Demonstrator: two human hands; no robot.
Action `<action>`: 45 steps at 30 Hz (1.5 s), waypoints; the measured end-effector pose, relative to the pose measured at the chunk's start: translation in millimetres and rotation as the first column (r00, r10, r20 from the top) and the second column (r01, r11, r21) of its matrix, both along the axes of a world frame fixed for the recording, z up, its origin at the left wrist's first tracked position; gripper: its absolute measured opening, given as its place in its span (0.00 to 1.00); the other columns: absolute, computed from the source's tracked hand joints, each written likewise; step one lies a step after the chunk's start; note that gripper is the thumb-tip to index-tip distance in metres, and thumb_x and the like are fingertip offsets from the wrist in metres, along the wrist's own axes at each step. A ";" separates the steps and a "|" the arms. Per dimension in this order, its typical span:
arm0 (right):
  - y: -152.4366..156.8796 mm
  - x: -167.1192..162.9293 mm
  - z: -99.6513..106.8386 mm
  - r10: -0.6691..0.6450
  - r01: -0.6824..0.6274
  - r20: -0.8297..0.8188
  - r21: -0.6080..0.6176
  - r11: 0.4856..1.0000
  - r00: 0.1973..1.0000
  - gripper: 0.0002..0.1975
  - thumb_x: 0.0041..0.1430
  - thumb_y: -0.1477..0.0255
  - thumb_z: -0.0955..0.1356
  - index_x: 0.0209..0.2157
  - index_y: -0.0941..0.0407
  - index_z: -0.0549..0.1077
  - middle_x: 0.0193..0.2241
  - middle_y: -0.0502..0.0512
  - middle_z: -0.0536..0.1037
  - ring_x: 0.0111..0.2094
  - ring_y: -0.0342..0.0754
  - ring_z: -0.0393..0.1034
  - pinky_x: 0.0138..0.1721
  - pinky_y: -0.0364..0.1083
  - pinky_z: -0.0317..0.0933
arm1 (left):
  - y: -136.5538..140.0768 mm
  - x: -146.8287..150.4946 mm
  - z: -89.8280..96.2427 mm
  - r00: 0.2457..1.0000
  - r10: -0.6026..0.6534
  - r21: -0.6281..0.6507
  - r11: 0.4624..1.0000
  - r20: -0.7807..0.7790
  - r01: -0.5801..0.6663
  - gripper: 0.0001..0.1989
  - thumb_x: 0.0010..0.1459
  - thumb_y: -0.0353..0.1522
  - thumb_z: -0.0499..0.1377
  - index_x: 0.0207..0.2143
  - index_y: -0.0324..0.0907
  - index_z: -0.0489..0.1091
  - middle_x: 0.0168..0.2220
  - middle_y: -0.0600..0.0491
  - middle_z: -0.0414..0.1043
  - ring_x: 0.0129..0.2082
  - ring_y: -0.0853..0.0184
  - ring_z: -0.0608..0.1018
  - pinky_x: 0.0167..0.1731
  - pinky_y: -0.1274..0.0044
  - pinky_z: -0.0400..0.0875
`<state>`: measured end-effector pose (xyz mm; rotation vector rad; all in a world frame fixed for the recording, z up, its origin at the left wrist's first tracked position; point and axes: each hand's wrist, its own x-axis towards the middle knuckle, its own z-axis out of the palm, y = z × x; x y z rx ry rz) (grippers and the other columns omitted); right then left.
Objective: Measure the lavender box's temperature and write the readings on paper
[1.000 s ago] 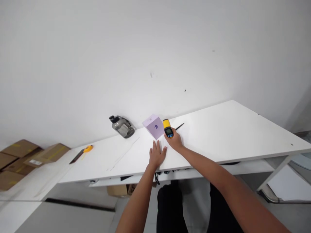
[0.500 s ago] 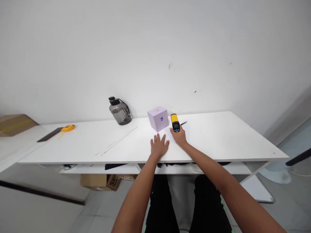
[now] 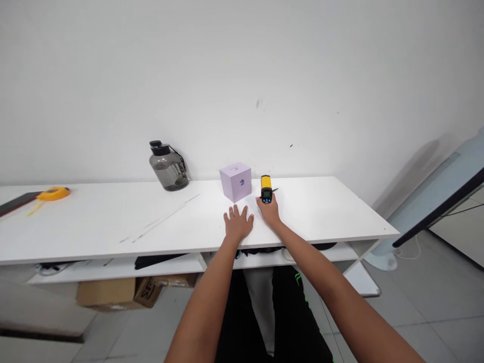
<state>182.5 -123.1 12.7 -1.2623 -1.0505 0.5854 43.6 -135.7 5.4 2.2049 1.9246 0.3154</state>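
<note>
Yellow on top and black below, a gun-shaped plastic tool with a little screen [image 3: 266, 189] is sitting in the right hand [image 3: 269, 209]. Its screen and blue buttons are facing the person. The right fingers are curling around its lower part, but some of them are hiding, so I cannot tell how each one is bending. This tool is standing over the long white table [image 3: 321, 217], between the front edge and the back edge. A thin dark stick, like a pen [image 3: 275, 189], is poking out to the right, just behind that hand.

The left hand [image 3: 238, 225] is lying flat near the front edge, and its fingers are spreading wide. Its fingertips are pointing at the pale purple cardboard box [image 3: 236, 182], which is standing near the back edge with one corner facing forward. I cannot tell if they are touching it.

Farther left, a big see-through grey bottle with a black cap [image 3: 169, 169] is standing by the back edge. Near the table's left end, a bright orange rounded thing [image 3: 54, 193] is lying beside a long dark flat strip [image 3: 18, 201].
</note>
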 end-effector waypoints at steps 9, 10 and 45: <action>5.5 6.2 -7.3 0.031 -0.031 0.018 -0.038 0.999 0.999 0.17 0.50 0.58 0.71 0.38 0.50 0.67 0.30 0.46 0.75 0.34 0.50 0.71 0.41 0.49 0.65 | -2.4 2.0 4.6 0.998 0.015 -0.015 1.000 -0.060 -0.016 0.34 0.71 0.48 0.42 0.75 0.48 0.53 0.78 0.42 0.42 0.78 0.46 0.46 0.74 0.51 0.41; 5.7 6.6 -7.3 0.029 -0.028 0.023 -0.046 0.999 0.999 0.16 0.50 0.58 0.71 0.37 0.50 0.67 0.31 0.46 0.75 0.35 0.50 0.71 0.41 0.49 0.65 | -2.8 2.0 4.9 0.998 0.014 -0.012 1.000 -0.061 -0.015 0.34 0.71 0.48 0.42 0.75 0.48 0.53 0.78 0.42 0.42 0.78 0.46 0.46 0.73 0.51 0.41; 22.9 9.3 3.8 0.026 -0.020 0.045 -0.128 0.992 0.999 0.12 0.45 0.70 0.67 0.34 0.51 0.65 0.30 0.46 0.72 0.33 0.49 0.67 0.39 0.48 0.63 | 0.0 2.3 4.3 0.999 0.021 -0.022 1.000 -0.044 -0.022 0.36 0.70 0.50 0.41 0.75 0.50 0.52 0.79 0.45 0.42 0.78 0.47 0.46 0.73 0.51 0.41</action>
